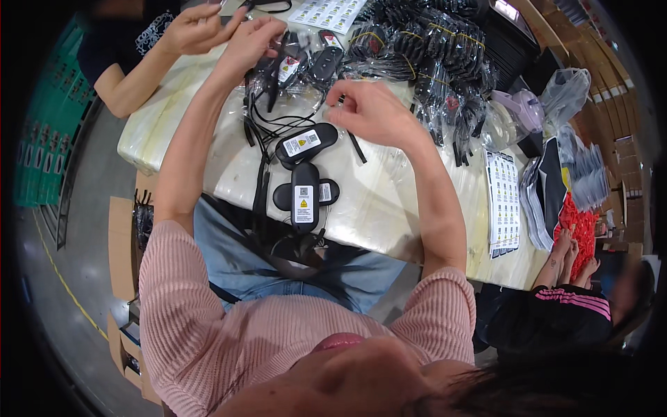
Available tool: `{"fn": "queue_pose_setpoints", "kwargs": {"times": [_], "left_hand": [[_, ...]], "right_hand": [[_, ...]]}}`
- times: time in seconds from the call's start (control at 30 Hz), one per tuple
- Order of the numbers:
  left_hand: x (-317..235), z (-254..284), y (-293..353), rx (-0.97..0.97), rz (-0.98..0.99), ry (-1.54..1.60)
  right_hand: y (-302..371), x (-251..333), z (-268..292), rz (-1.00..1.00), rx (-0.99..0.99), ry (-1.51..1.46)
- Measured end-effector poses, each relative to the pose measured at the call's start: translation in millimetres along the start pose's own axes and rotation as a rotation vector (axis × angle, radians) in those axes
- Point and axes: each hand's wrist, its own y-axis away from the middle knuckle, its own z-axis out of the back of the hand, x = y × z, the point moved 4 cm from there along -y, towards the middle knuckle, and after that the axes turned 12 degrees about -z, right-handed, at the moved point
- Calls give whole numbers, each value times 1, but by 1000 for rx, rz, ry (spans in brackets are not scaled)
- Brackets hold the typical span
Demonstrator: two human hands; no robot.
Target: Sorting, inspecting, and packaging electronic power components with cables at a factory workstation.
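Note:
My left hand (256, 43) is over the far left of the table with its fingers curled beside a dark strip and bagged black devices (326, 64). What it grips, if anything, I cannot make out. My right hand (372, 111) has bent fingers drawn together, just right of see-through plastic and thin black cables (267, 124). Anything pinched there is too small to name. Nearer me lie a black oval device (306, 142) with a white label and yellow warning triangle, and a similar labelled device (304, 198) resting across another black one (330, 191).
A large heap of bagged black cables (445, 42) fills the far right. Label sheets lie at the back (326, 12) and on the right (504, 201). Another person's hand (198, 29) is close by at far left. A lilac tape dispenser (524, 110) stands right, near a red pile (577, 233).

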Motion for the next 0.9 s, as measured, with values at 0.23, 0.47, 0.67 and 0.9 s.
{"fn": "queue_pose_setpoints", "kwargs": {"times": [0.23,0.47,0.67,0.9], "left_hand": [[-5,-1,2,-127,-300,-461],[2,-54,23,222,-566,-1009],[13,-53,27,265,-531,-1081],[15,-59,36,207,-608,-1097]], "right_hand": [[11,10,-17,104,64,247],[15,21,-31,38,140,343],[9,21,-37,87,97,357],[11,17,-26,86,45,373]]}}
